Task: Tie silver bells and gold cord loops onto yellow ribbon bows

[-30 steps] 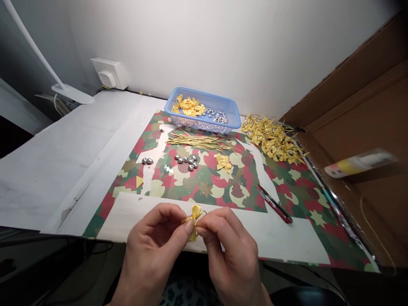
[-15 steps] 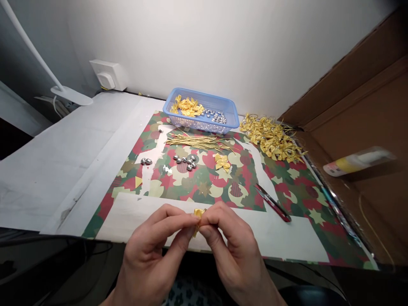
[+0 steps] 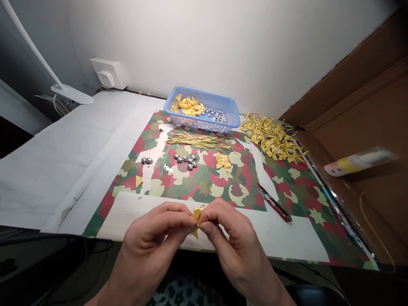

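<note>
Over the near white paper strip (image 3: 277,240), a gold bow (image 3: 197,213) is pinched near its middle by the fingertips of the left hand (image 3: 156,244) and the right hand (image 3: 234,240), while silver beads (image 3: 190,166) and gold cords (image 3: 197,141) are laid beyond on the patterned sheet (image 3: 205,188).

No text, number or brand legible. One candidate: bottle (image 3: 358,162), right side of frame, in front of brown cardboard (image 3: 369,106). Label (image 3: 338,167) has pink and yellow printing, pink toward the left end, yellow next to it. Small marks on the pink part, too small and blurred to make out.
</note>
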Demonstrator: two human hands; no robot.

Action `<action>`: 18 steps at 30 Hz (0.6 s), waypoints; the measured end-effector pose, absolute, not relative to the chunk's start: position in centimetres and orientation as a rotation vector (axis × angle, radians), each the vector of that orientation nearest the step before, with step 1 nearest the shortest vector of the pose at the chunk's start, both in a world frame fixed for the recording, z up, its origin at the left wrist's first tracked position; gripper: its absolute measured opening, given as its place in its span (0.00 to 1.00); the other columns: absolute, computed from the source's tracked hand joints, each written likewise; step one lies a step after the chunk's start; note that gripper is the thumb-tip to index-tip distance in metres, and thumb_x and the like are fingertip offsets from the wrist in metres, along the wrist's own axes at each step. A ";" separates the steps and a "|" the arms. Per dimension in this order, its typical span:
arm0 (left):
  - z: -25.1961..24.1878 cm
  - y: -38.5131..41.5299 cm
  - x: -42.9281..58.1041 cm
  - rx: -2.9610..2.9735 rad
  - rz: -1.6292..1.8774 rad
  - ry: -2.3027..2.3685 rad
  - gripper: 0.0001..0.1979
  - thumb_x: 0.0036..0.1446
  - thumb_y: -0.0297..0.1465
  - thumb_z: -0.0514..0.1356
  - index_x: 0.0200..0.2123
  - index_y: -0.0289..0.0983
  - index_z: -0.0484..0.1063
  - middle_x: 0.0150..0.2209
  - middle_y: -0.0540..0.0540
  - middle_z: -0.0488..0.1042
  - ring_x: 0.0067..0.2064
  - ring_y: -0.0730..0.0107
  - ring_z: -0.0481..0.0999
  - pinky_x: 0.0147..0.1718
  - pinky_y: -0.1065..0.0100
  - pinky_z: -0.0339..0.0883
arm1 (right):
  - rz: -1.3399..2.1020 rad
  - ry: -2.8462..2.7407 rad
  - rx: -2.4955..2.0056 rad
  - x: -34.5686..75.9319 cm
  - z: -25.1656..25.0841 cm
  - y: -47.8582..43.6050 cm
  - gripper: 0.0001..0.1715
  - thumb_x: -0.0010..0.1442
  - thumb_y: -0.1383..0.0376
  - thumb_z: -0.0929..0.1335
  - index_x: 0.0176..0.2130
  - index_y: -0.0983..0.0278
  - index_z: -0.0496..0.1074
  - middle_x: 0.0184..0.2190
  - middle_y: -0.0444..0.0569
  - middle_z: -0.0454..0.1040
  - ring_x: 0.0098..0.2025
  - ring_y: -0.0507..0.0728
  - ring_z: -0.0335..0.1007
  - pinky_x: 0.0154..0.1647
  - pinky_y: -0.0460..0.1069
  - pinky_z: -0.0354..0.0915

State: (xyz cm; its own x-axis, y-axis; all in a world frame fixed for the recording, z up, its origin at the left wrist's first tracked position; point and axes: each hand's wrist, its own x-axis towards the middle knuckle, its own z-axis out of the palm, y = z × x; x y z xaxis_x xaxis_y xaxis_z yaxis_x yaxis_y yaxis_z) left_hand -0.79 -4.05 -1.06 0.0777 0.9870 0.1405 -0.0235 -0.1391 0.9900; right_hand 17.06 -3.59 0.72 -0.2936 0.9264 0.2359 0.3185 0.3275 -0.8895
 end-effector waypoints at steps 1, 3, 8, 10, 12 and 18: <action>-1.0 -4.1 -0.8 1.391 1.285 1.072 0.17 0.59 0.19 0.65 0.37 0.49 0.85 0.38 0.50 0.83 0.40 0.65 0.83 0.37 0.73 0.78 | 0.939 -1.808 -1.103 17.1 0.8 -3.6 0.12 0.70 0.72 0.63 0.34 0.62 0.70 0.30 0.43 0.69 0.32 0.51 0.65 0.32 0.45 0.61; -1.0 -4.2 -0.9 1.521 1.330 1.098 0.19 0.58 0.16 0.65 0.38 0.49 0.85 0.38 0.50 0.83 0.39 0.66 0.83 0.37 0.74 0.77 | 0.883 -1.841 -1.091 17.1 0.8 -3.6 0.12 0.69 0.73 0.63 0.35 0.63 0.70 0.31 0.44 0.69 0.32 0.51 0.65 0.32 0.45 0.63; -0.9 -4.3 -1.0 1.671 1.368 1.172 0.19 0.58 0.15 0.64 0.39 0.48 0.84 0.40 0.50 0.83 0.40 0.66 0.84 0.40 0.74 0.77 | 0.574 -1.951 -1.033 16.5 0.6 -4.0 0.12 0.67 0.78 0.63 0.37 0.63 0.69 0.32 0.47 0.70 0.33 0.52 0.68 0.33 0.46 0.67; -0.8 -4.3 -1.0 1.654 1.369 1.174 0.19 0.58 0.16 0.64 0.39 0.48 0.83 0.40 0.50 0.83 0.40 0.65 0.84 0.40 0.72 0.78 | 0.427 -1.989 -1.021 16.4 0.5 -4.3 0.12 0.66 0.78 0.64 0.39 0.63 0.69 0.32 0.48 0.72 0.33 0.53 0.69 0.34 0.48 0.69; -0.7 -4.3 -1.1 1.622 1.357 1.165 0.19 0.58 0.16 0.64 0.39 0.48 0.82 0.40 0.50 0.83 0.42 0.63 0.84 0.41 0.71 0.78 | 0.314 -2.030 -1.017 16.3 0.5 -4.5 0.11 0.66 0.78 0.64 0.40 0.63 0.69 0.32 0.49 0.73 0.32 0.54 0.69 0.33 0.49 0.68; -0.2 -4.8 -1.0 1.508 1.417 1.149 0.19 0.55 0.17 0.65 0.38 0.50 0.83 0.36 0.52 0.84 0.40 0.64 0.83 0.40 0.71 0.77 | 0.195 -2.114 -0.994 16.3 0.4 -4.9 0.09 0.66 0.76 0.64 0.44 0.65 0.69 0.32 0.52 0.75 0.32 0.56 0.69 0.30 0.52 0.66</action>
State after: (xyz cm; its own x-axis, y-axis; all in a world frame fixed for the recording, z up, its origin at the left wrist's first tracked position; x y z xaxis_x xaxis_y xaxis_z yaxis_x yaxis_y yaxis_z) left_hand -1.00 -4.77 -0.17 -0.0184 0.9491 0.3144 0.1111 -0.3106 0.9440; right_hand 16.26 -4.89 0.45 -0.3935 0.7090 0.5852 0.5897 0.6830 -0.4310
